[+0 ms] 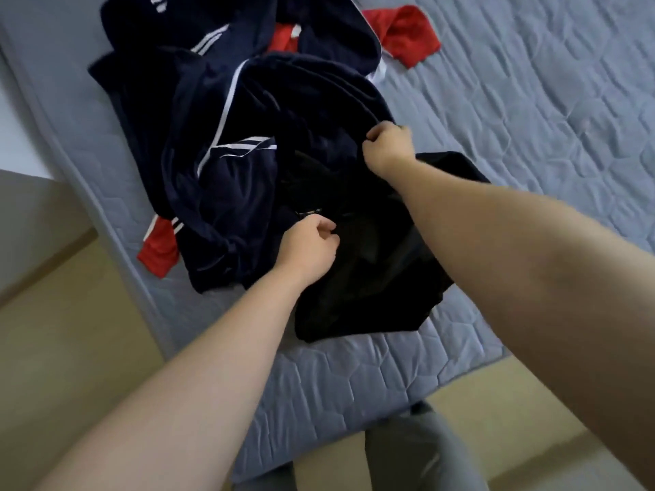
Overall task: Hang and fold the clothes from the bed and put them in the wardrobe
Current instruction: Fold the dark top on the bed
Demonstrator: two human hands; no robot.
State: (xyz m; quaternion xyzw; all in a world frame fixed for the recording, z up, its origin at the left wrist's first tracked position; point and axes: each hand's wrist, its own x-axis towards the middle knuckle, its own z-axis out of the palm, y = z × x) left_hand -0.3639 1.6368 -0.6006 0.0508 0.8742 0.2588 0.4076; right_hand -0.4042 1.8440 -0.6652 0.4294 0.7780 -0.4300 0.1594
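Evidently at the sorting step, the right hand [388, 147] clenches a fold of the navy track jacket [227, 186] while the left hand [312, 244] seemingly pinches the black garment [372, 278], which next needs lifting clear.

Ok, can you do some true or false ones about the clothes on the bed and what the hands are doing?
1. The left hand pinches the black garment. True.
2. The right hand lies flat on the mattress. False: it grips the edge of the navy garment.
3. The navy garment has white stripes. True.
4. The red garment is neatly folded. False: it lies crumpled on the mattress.
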